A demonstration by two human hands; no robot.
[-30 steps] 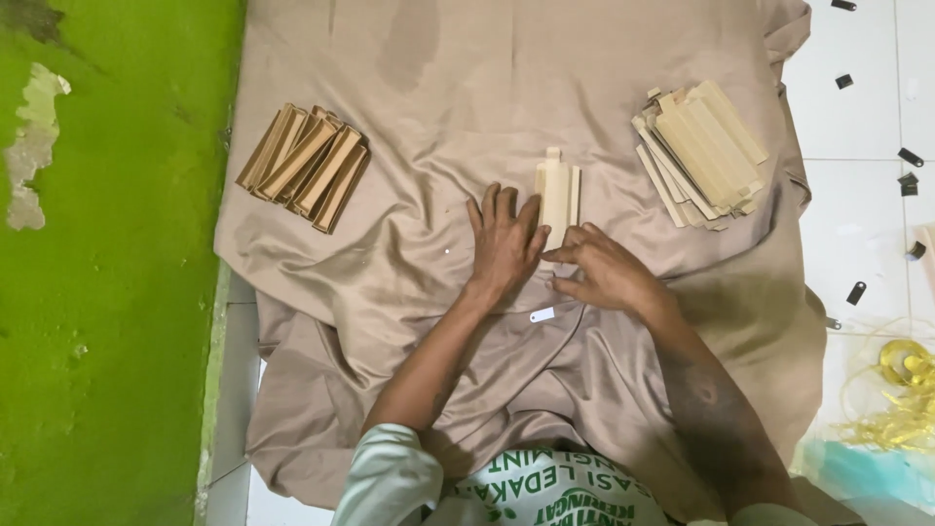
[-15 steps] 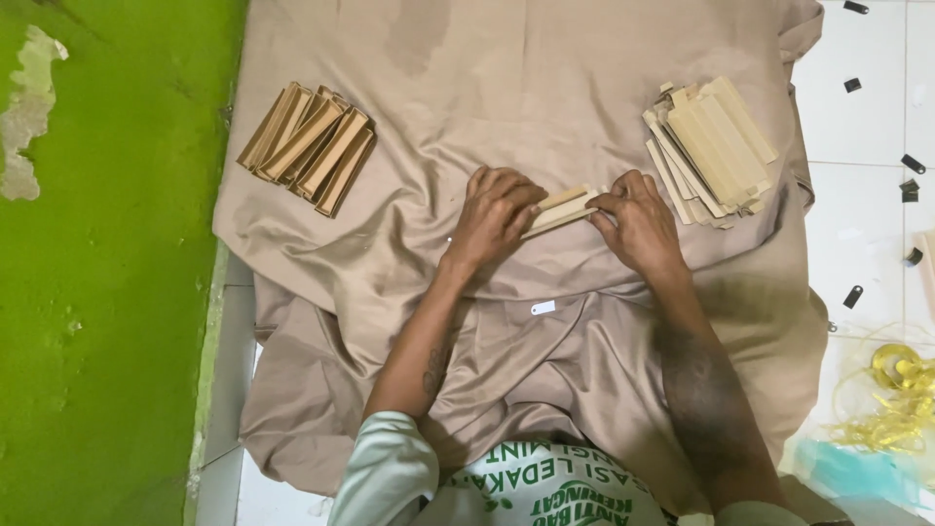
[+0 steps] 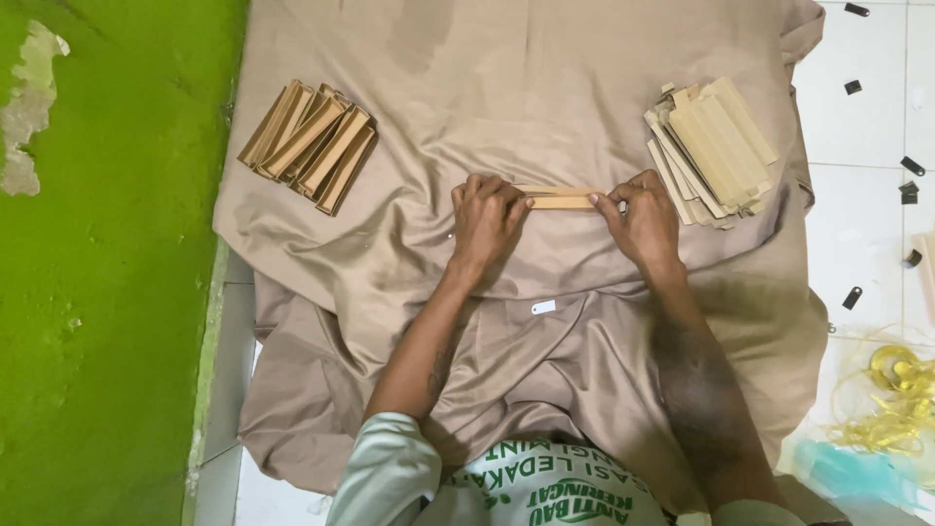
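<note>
A pale flat cardboard strip (image 3: 563, 198) lies crosswise on the tan cloth (image 3: 545, 88). My left hand (image 3: 487, 216) grips its left end and my right hand (image 3: 643, 216) grips its right end, fingers curled over the edges. A pile of folded brown cardboard pieces (image 3: 312, 144) rests on the cloth at the left. A stack of pale flat strips (image 3: 711, 148) sits on the cloth at the right, close to my right hand.
A green painted wall or floor area (image 3: 107, 292) borders the cloth on the left. White tiles (image 3: 867, 224) at the right carry small black clips (image 3: 912, 166) and a tangle of yellow string (image 3: 896, 390). A small white tag (image 3: 543, 307) lies on the cloth.
The strip stood upright between my hands a second ago; it has been turned to lie crosswise, and both hands now hold its ends.
</note>
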